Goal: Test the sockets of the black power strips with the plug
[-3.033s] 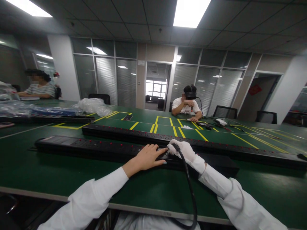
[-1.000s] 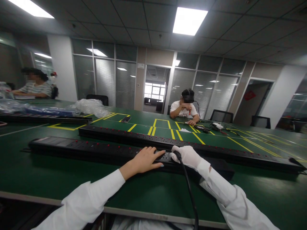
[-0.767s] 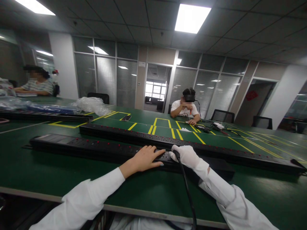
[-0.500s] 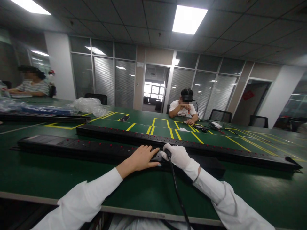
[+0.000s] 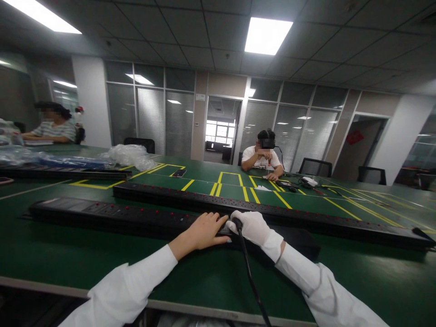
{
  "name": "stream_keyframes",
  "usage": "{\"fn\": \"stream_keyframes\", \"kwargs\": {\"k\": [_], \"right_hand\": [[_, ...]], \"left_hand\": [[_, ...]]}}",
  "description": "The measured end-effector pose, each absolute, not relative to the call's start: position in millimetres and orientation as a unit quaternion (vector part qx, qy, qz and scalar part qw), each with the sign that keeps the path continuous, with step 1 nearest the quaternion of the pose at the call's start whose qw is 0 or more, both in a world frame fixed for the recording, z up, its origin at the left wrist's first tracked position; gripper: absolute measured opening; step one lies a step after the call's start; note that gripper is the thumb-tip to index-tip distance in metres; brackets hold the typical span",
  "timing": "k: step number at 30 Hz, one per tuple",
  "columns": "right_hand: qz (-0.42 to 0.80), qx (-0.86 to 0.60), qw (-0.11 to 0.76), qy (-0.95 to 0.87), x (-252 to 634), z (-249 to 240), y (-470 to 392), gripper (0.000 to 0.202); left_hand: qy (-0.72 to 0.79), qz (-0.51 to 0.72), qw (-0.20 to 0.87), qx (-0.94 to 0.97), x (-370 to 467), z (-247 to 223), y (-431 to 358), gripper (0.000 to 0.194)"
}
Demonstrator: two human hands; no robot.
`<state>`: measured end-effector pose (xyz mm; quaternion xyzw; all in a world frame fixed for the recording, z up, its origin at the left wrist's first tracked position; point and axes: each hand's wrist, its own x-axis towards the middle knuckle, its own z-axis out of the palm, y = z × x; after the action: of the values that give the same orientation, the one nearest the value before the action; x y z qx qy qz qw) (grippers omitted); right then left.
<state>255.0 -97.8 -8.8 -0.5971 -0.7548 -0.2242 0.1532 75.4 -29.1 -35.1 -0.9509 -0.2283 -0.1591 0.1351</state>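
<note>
A long black power strip (image 5: 136, 217) with red dots along its top lies across the table in front of me. My left hand (image 5: 202, 231), bare, rests on it with fingers spread and thumb apart, stretched along the near side. Just to its right, my right hand (image 5: 254, 225) in a white glove is closed around a black plug (image 5: 237, 223) held against the top of the strip. From the plug a black cable (image 5: 250, 277) runs down over the table's front edge. The contact between plug and strip is hidden by my fingers.
A second long power strip (image 5: 211, 200) lies behind the first. Clear plastic wrap (image 5: 132, 156) and another dark strip (image 5: 68, 173) are at the left. A phone (image 5: 179, 173) lies on the green table (image 5: 190, 281). One person (image 5: 260, 156) sits opposite, another (image 5: 56, 127) far left.
The view has tilted up slightly and shifted. My two hands keep nearly the same places on the strip, the left thumb and fingers a touch closer to the plug.
</note>
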Motion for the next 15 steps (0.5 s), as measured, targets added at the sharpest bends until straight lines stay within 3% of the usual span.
{"fn": "stream_keyframes", "kwargs": {"k": [15], "right_hand": [[-0.232, -0.538, 0.122, -0.801, 267, -1, -102, 0.050]], "left_hand": [[-0.226, -0.152, 0.136, -0.953, 75, -35, -29, 0.068]]}}
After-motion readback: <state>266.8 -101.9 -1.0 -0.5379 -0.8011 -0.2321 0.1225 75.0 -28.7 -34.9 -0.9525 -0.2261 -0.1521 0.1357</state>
